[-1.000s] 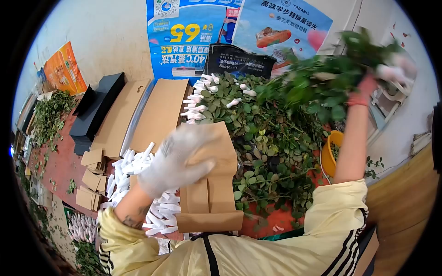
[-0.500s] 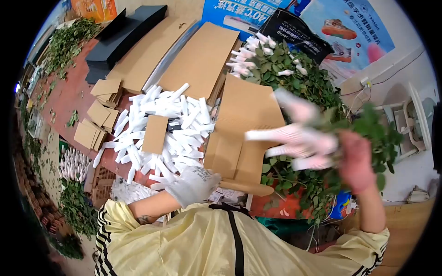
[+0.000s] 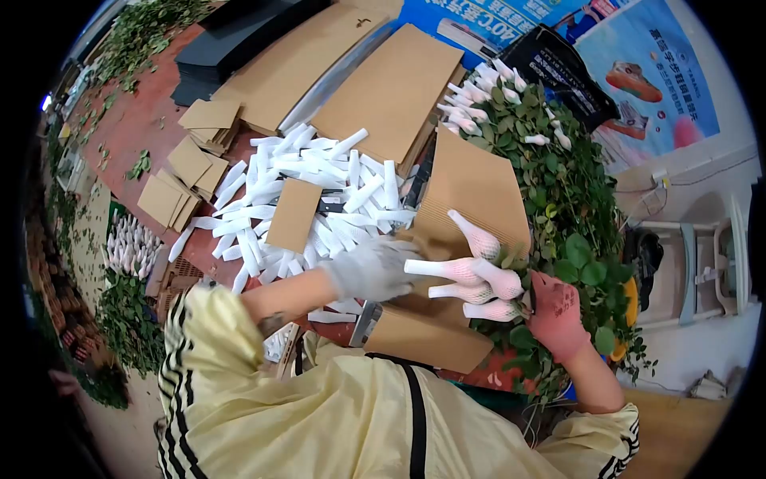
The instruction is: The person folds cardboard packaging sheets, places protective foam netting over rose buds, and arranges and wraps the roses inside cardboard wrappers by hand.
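Observation:
My right hand (image 3: 558,315), in a pink glove, is closed around the stems of several roses (image 3: 499,281). Their pinkish buds wear white mesh sleeves and point left over a folded cardboard sheet (image 3: 479,184). Leaves spread out behind that hand. My left hand (image 3: 375,269), in a grey-white glove, reaches over the sheet's left side with its fingers stretched out and slightly blurred. Nothing shows in it. Just beyond it lies a pile of loose white mesh sleeves (image 3: 263,180), with a small cardboard piece (image 3: 294,215) on top.
Flat cardboard sheets (image 3: 391,88) are stacked at the back, beside dark sheets (image 3: 231,48). Small cardboard pieces (image 3: 171,195) lie left on the red table (image 3: 128,120). More sleeved roses (image 3: 479,92) with foliage line the right side. Another bunch (image 3: 132,247) stands lower left.
My right hand has brought the roses left and inward, over the cardboard. My left hand has moved right and forward onto the sheet, its fingers reaching out. The view has shifted slightly.

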